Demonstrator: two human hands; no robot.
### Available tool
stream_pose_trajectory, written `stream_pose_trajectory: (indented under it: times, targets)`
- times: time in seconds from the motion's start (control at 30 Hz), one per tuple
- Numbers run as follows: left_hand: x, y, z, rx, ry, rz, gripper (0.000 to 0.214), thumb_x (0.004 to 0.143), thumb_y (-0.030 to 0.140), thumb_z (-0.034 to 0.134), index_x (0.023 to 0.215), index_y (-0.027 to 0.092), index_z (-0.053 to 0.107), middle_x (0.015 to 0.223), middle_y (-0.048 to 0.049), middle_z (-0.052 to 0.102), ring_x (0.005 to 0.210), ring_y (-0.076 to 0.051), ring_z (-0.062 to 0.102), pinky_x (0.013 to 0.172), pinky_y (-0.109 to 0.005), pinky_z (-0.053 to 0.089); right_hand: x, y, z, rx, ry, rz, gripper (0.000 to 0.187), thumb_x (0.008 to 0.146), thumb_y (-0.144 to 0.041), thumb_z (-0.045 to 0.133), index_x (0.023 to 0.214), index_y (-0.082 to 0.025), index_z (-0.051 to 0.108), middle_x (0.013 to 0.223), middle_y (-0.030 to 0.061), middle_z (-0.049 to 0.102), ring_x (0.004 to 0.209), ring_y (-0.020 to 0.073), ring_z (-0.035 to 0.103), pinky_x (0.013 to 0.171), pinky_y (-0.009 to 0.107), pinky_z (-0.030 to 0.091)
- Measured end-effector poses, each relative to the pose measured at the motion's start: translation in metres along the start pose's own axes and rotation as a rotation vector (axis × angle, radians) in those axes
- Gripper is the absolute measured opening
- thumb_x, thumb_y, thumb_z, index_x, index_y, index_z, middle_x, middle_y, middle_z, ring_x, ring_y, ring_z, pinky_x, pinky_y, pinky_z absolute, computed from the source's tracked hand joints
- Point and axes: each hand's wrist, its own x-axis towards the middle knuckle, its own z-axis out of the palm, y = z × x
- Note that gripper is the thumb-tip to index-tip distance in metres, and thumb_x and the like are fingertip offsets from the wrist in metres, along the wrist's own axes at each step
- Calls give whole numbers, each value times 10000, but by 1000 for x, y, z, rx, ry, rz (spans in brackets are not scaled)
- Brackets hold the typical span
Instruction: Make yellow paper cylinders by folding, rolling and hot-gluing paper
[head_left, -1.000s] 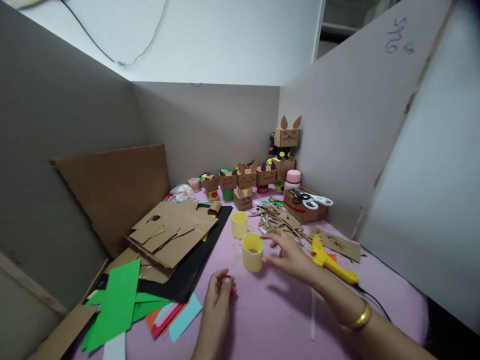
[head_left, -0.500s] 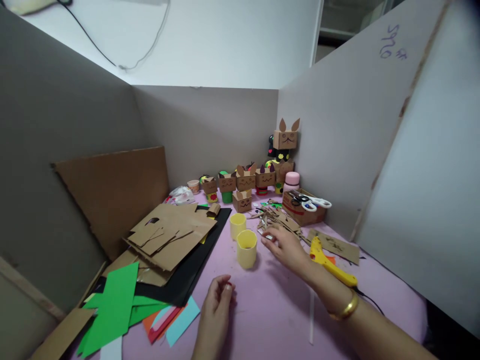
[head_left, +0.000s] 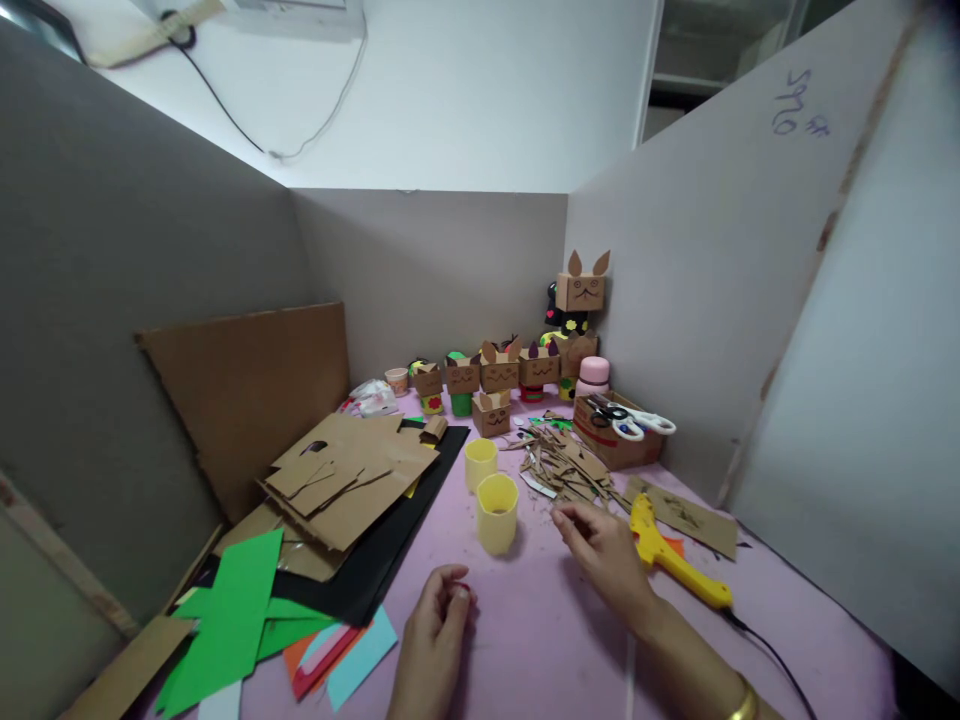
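My left hand (head_left: 437, 632) rests at the near middle of the table, fingers loosely curled and thumb a little apart from them. A small red spot shows at its thumb tip; I cannot make out what it is. My right hand (head_left: 606, 562) hovers low over the table, fingers bent, with nothing visible in them. Ahead and to its left stands a yellow paper cylinder (head_left: 497, 520), upright and touched by neither hand. Another yellow cylinder (head_left: 481, 464) stands just behind it. Beyond my right fingertips is a pile of cardboard scraps (head_left: 564, 462).
On the right lie a yellow glue gun (head_left: 664, 555) with its cord and a cardboard box (head_left: 611, 440) topped by scissors (head_left: 634, 420). Cardboard animal figures (head_left: 500, 372) line the back. Cardboard sheets (head_left: 360, 470), green paper (head_left: 238, 620) and coloured strips (head_left: 364, 660) fill the left.
My right hand has drawn back toward me and right, away from the cylinders and scraps, its fingers closer together. My left hand hardly moves. The view has tilted up slightly.
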Motion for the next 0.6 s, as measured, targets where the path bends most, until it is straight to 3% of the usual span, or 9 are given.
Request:
stream_pose_trajectory:
  times: [0.2, 0.6]
  targets:
    - [1, -4, 0, 30, -112, 62, 222, 781, 371, 545, 913, 192, 558, 636, 15, 567, 617, -166, 527, 587, -264, 403, -6, 6, 1, 101, 16, 25, 306, 865, -397, 452, 787, -180, 653, 614, 22, 642, 538, 162, 589, 512, 235, 443]
    - [-5, 1, 3, 52, -109, 95, 151, 799, 272, 470, 905, 192, 543, 598, 25, 554, 559, -153, 523, 530, -253, 384, -12, 19, 5, 79, -28, 6, 344, 863, -432, 431, 852, -175, 658, 651, 52, 675, 536, 179, 611, 502, 260, 476]
